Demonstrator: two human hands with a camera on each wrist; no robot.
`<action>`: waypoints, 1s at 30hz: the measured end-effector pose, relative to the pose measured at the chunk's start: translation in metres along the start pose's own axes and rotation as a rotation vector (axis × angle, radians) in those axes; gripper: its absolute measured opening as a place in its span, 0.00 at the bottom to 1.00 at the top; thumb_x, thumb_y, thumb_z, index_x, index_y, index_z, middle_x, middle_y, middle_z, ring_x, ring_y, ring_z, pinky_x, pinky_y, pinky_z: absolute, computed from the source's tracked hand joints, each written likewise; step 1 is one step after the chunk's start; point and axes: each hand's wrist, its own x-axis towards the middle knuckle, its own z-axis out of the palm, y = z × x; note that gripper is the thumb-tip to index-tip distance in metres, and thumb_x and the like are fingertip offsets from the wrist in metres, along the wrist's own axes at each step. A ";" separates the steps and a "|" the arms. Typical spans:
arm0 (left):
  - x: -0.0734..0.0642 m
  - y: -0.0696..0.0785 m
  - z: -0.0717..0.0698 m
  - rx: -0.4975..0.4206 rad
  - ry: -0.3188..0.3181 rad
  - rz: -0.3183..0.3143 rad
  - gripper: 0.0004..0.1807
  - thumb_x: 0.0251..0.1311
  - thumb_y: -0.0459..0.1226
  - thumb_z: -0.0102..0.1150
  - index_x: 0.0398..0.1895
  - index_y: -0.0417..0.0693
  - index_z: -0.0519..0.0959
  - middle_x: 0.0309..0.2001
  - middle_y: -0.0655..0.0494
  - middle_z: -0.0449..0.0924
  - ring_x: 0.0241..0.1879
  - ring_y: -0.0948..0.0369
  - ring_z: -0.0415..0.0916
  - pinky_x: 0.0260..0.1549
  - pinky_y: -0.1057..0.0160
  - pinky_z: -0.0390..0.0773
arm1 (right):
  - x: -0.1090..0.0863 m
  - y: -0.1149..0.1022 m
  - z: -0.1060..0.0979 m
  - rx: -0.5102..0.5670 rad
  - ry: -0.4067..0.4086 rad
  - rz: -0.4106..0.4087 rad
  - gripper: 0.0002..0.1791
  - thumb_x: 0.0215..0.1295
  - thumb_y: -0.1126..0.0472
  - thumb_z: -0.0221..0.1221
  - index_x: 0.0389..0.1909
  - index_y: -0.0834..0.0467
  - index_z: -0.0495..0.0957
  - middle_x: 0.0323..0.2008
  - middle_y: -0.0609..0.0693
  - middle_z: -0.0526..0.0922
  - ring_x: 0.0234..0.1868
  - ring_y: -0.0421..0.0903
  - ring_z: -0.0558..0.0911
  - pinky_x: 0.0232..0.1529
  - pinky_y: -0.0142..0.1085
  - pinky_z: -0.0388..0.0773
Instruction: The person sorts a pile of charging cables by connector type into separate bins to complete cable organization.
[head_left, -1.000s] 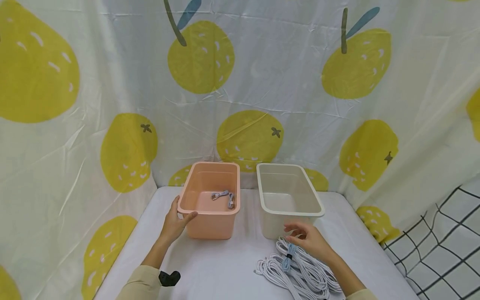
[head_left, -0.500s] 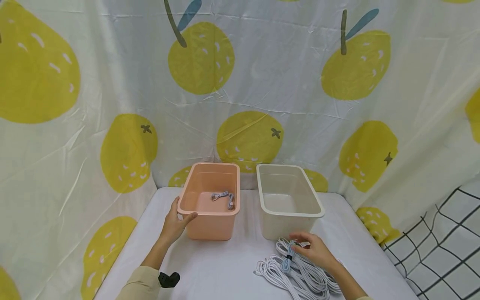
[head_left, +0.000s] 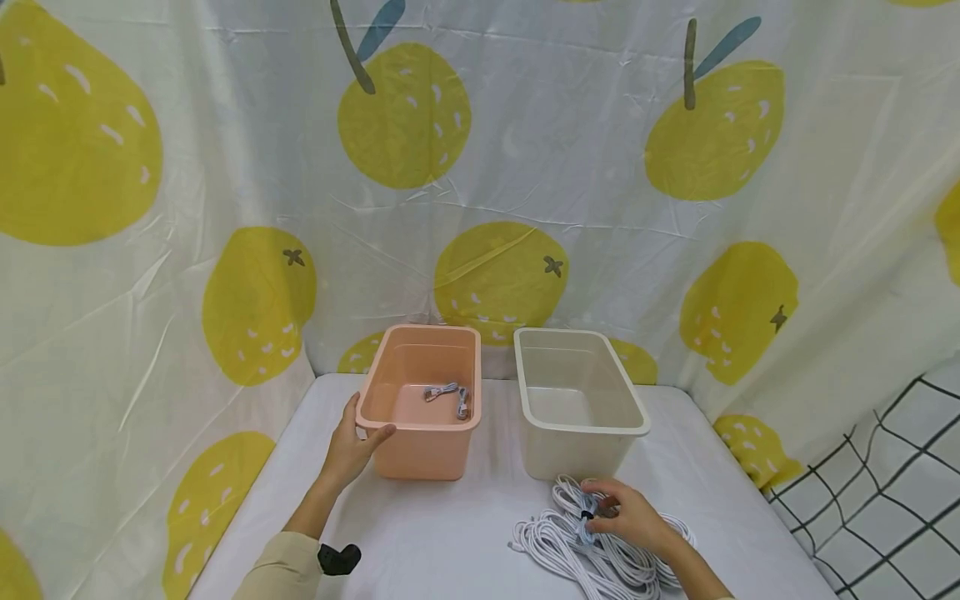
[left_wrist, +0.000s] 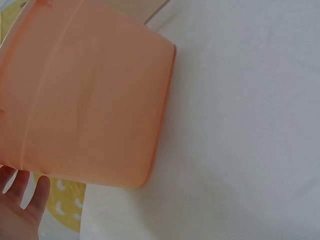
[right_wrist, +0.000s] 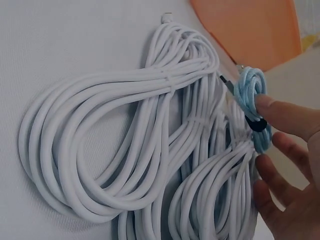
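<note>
My left hand (head_left: 347, 450) rests against the near left corner of an orange plastic bin (head_left: 417, 454), its thumb across the front and its fingers along the side. In the left wrist view, straight fingertips touch the bin's wall (left_wrist: 95, 110). With thumb and fingers, my right hand (head_left: 626, 515) pinches a small coiled light-blue cable (right_wrist: 254, 92) with a black tie (right_wrist: 256, 123) round its middle. It is at the top of a pile of coiled white cables (head_left: 551, 542), whose thick loops fill much of the right wrist view.
Two small bundled cables (head_left: 441, 391) lie inside the orange bin. Right of it stands a cream plastic bin (head_left: 581, 450), just beyond the cable pile. A fruit-print curtain (head_left: 495, 192) hangs behind and beside the white-covered table (head_left: 420, 542). Black wire grid (head_left: 885, 500) is at far right.
My right hand has come down and slightly toward me onto the light-blue cable and now pinches it; the cable has shifted a little to the right. The left hand and both bins stay put.
</note>
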 end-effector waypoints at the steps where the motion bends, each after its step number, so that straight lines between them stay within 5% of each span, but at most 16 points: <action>1: 0.000 0.000 0.000 -0.001 0.001 0.001 0.58 0.65 0.47 0.71 0.82 0.34 0.41 0.79 0.32 0.49 0.77 0.38 0.49 0.71 0.36 0.54 | 0.000 0.001 0.000 -0.001 -0.005 -0.005 0.31 0.58 0.64 0.75 0.60 0.71 0.77 0.60 0.73 0.74 0.47 0.59 0.80 0.44 0.43 0.83; 14: 0.002 0.003 0.001 -0.001 0.011 -0.001 0.59 0.63 0.46 0.73 0.82 0.34 0.42 0.78 0.31 0.51 0.77 0.38 0.51 0.71 0.36 0.55 | 0.003 0.010 0.004 -0.066 -0.003 -0.004 0.36 0.55 0.63 0.76 0.63 0.71 0.74 0.47 0.57 0.78 0.38 0.46 0.78 0.37 0.35 0.80; 24: 0.000 0.003 0.000 -0.016 0.003 -0.003 0.58 0.65 0.46 0.71 0.82 0.35 0.41 0.79 0.31 0.50 0.77 0.38 0.50 0.71 0.35 0.54 | 0.005 0.005 -0.007 -0.033 -0.050 0.005 0.27 0.58 0.64 0.75 0.57 0.67 0.78 0.51 0.60 0.81 0.33 0.40 0.79 0.33 0.34 0.79; 30: 0.000 0.001 0.000 -0.010 0.002 0.001 0.57 0.65 0.46 0.71 0.82 0.34 0.41 0.78 0.31 0.51 0.77 0.38 0.50 0.71 0.35 0.54 | 0.007 0.003 -0.009 0.020 -0.100 -0.021 0.17 0.62 0.67 0.71 0.51 0.65 0.81 0.39 0.51 0.81 0.28 0.37 0.76 0.30 0.32 0.76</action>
